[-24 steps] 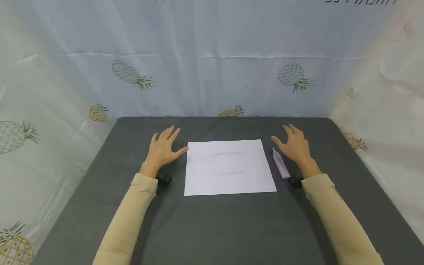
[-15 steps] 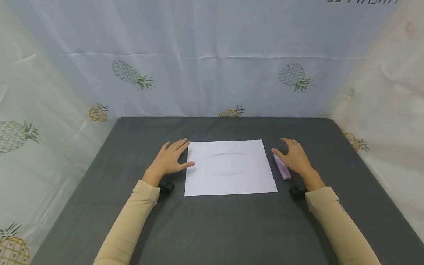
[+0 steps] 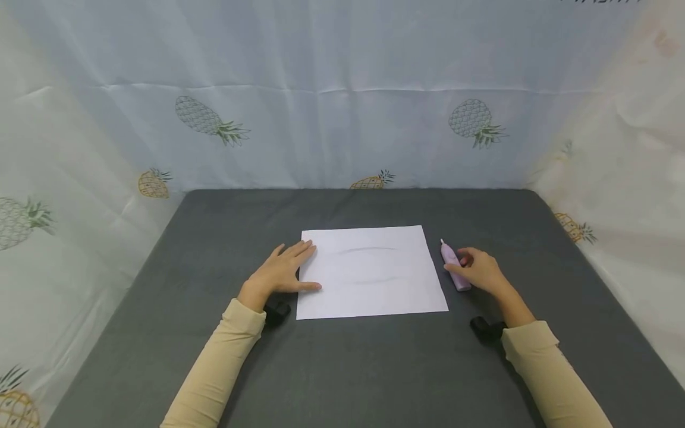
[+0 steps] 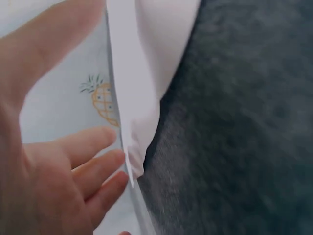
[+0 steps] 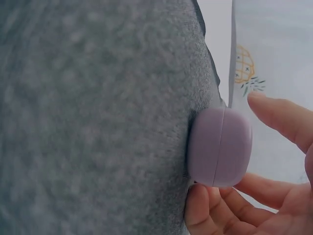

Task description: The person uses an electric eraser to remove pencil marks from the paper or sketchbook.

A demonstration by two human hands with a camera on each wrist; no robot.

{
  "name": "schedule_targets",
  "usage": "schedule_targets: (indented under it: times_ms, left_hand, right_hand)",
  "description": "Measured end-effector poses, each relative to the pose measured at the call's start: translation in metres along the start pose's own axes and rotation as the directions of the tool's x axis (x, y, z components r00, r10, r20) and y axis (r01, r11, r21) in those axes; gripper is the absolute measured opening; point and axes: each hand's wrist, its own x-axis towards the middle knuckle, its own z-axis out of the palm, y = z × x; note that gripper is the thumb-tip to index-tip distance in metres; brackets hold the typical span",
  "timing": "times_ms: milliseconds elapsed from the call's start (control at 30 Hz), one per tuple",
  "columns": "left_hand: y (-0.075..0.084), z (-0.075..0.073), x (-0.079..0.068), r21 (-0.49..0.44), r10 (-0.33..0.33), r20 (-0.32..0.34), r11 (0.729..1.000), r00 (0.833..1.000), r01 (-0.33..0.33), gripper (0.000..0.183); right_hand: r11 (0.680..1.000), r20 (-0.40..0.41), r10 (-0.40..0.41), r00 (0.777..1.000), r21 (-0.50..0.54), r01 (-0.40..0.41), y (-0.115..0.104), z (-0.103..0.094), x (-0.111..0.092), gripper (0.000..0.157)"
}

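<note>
A blank white sheet of paper point(image 3: 369, 291) with faint creases lies mid-table. Over its left edge is the left hand point(image 3: 280, 270), fingers spread, thumb above the sheet; in the left wrist view the fingertips meet the paper point(image 4: 132, 78). What looks like a lilac 3D pen point(image 3: 449, 254), with a narrow pale tip, lies right of the sheet, tip pointing away. The right hand point(image 3: 481, 274) curls around its near half, thumb on the left and fingers on the right. In the right wrist view, the pen's rounded end point(image 5: 220, 147) shows a seam; the thumb appears slightly apart from it.
A dark grey cloth covers the table point(image 3: 342, 368). A pale curtain point(image 3: 321, 131) printed with pineapples hangs behind it and along both sides. Each wrist carries a small black camera, such as the right wrist camera point(image 3: 486, 328).
Both hands have moved nearer the body and lower. The left hand has come rightward onto the paper's edge. The right hand has come down around the pen, its fingers curling in.
</note>
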Motion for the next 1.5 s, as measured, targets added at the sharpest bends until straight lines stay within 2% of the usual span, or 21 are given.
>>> schedule_targets:
  times_ms: [167, 367, 500, 800, 900, 1033, 1167, 1300, 1367, 1500]
  left_hand:
    - [-0.002, 0.001, 0.003, -0.009, 0.031, 0.012, 0.999, 0.999, -0.031, 0.095]
    - [-0.005, 0.001, 0.012, -0.046, 0.039, 0.047, 0.998, 0.998, -0.037, 0.096]
    - [-0.008, 0.003, 0.017, -0.066, 0.049, 0.052, 0.997, 0.997, -0.045, 0.096]
    - [-0.011, 0.006, 0.017, -0.084, 0.067, 0.046, 0.994, 0.997, -0.062, 0.096]
    - [-0.011, 0.006, 0.018, -0.083, 0.070, 0.041, 0.994, 0.997, -0.066, 0.096]
    - [-0.013, 0.006, 0.018, -0.084, 0.068, 0.042, 0.994, 0.997, -0.064, 0.096]
    - [-0.013, 0.006, 0.018, -0.091, 0.061, 0.049, 0.994, 0.997, -0.057, 0.096]
    - [-0.014, 0.007, 0.018, -0.103, 0.058, 0.058, 0.993, 0.997, -0.052, 0.096]
    - [-0.014, 0.007, 0.019, -0.104, 0.060, 0.058, 0.993, 0.996, -0.054, 0.096]
    - [-0.014, 0.007, 0.019, -0.093, 0.064, 0.057, 0.994, 0.996, -0.059, 0.096]
  right_hand:
    - [0.998, 0.026, 0.050, 0.998, 0.045, -0.051, 0.001, 0.001, -0.001, 0.056]
    - [0.976, 0.064, 0.169, 0.984, 0.129, -0.176, 0.002, -0.003, 0.003, 0.057]
    - [0.965, 0.088, 0.188, 0.978, 0.169, -0.201, 0.003, -0.005, 0.005, 0.055]
    - [0.959, 0.174, 0.149, 0.974, 0.216, -0.185, 0.009, -0.010, 0.009, 0.054]
    - [0.931, 0.233, 0.125, 0.964, 0.310, -0.195, 0.009, -0.013, 0.010, 0.054]
    - [0.863, 0.334, 0.073, 0.940, 0.451, -0.227, 0.008, -0.014, 0.015, 0.052]
    - [0.816, 0.404, 0.012, 0.914, 0.524, -0.242, 0.010, -0.014, 0.018, 0.047]
    - [0.767, 0.459, -0.047, 0.887, 0.586, -0.263, 0.012, -0.011, 0.021, 0.036]
    - [0.756, 0.483, -0.074, 0.873, 0.598, -0.267, 0.011, -0.009, 0.022, 0.031]
    - [0.768, 0.518, -0.118, 0.847, 0.589, -0.253, 0.005, -0.004, 0.022, 0.031]
